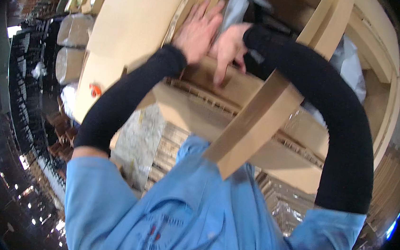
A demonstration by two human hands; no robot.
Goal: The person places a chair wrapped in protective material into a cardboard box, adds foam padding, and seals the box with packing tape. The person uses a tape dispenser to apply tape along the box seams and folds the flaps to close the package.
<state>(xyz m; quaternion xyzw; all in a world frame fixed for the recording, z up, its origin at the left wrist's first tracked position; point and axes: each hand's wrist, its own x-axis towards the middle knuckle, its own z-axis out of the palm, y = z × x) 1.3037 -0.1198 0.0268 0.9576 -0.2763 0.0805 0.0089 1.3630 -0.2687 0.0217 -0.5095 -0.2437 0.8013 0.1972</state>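
Note:
My left hand point(198, 33) lies flat, fingers stretched, along the left inner edge of a large open cardboard box point(202, 95). Beside it, my right hand point(230, 46) reaches across with its fingers apart, pointing down by the corner of the box wall. Neither hand holds anything that I can see. A long folded cardboard strip point(257, 123) slants over the near wall, passing beneath my right forearm, and its lower end is close to my shirt. Inside the box are wrapped pieces in whitish plastic point(350, 66) and dark items partly hidden by my right arm.
A wide tan panel point(133, 19) spreads to the left, with a small orange object point(95, 90) on it. Plastic-wrapped cartons point(73, 30) stand farther left. Stacked cardboard point(170, 139) shows below the box, and more cardboard point(392, 184) is at the right.

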